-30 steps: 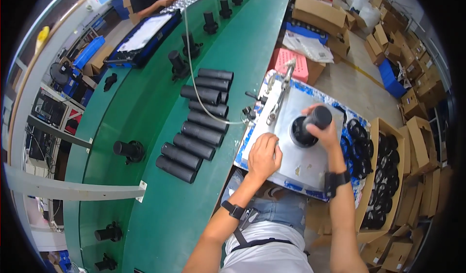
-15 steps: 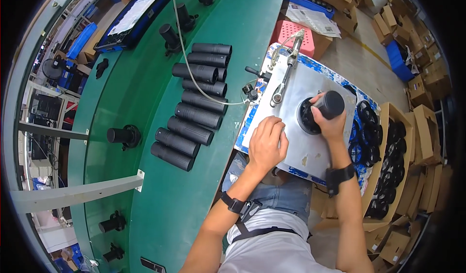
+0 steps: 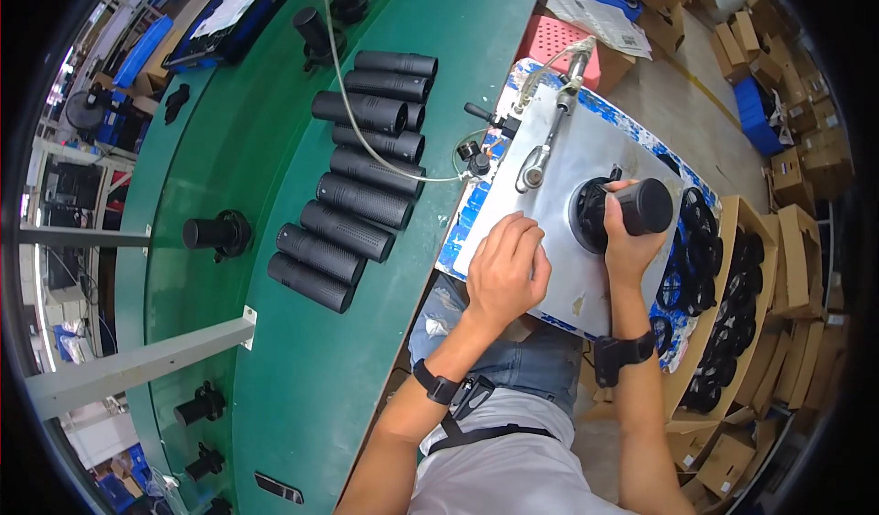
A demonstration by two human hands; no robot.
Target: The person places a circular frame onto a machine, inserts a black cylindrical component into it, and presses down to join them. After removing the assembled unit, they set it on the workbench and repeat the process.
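Note:
My right hand (image 3: 628, 245) is wrapped around a black cylinder (image 3: 646, 206), thumb on the near side. The cylinder stands over a round black flanged base (image 3: 591, 215) on a silver metal plate (image 3: 549, 268); the hand partly hides where the two meet. My left hand (image 3: 508, 263) rests on the plate's near left part, fingers slightly bent and side by side, holding nothing I can see. Beyond the left hand, a metal pneumatic cylinder with a rod (image 3: 555, 126) lies over the plate, next to a small black-handled valve (image 3: 492, 119).
Several ribbed black tubes (image 3: 362, 199) lie in a row on the green bench (image 3: 385, 350). A thin hose (image 3: 366, 153) crosses them. Black parts with flanges (image 3: 218, 234) stand along the conveyor. A cardboard box (image 3: 728, 332) of black rings is at right; a red stool (image 3: 563, 43) is behind.
The right hand and the black cylinder have shifted a little right and toward me over the base. The left hand stays on the plate. The whole view has turned slightly.

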